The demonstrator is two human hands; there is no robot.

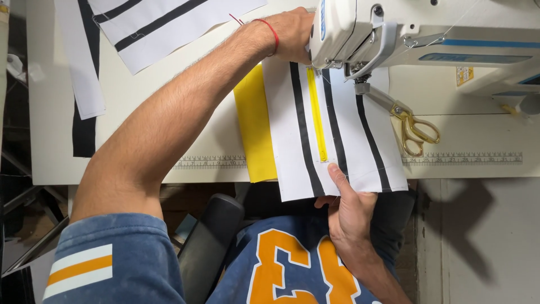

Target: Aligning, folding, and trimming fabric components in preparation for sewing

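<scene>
A white fabric piece (292, 141) with black stripes and a yellow zipper (316, 112) lies under the head of a white sewing machine (360, 28). A yellow fabric (254, 124) sticks out beneath its left side. My right hand (349, 208) pinches the near edge of the striped piece, thumb on top, at the table's front edge. My left hand (289, 31), with a red string on its wrist, reaches to the far end of the piece beside the machine head. Its fingers are hidden behind the machine.
Gold-handled scissors (415, 130) lie right of the needle area. More striped fabric (157, 22) and a white and black strip (84, 73) lie at the far left of the pale table (484, 135), which has a printed ruler (209, 163) along its front. A black chair arm (211, 242) stands below.
</scene>
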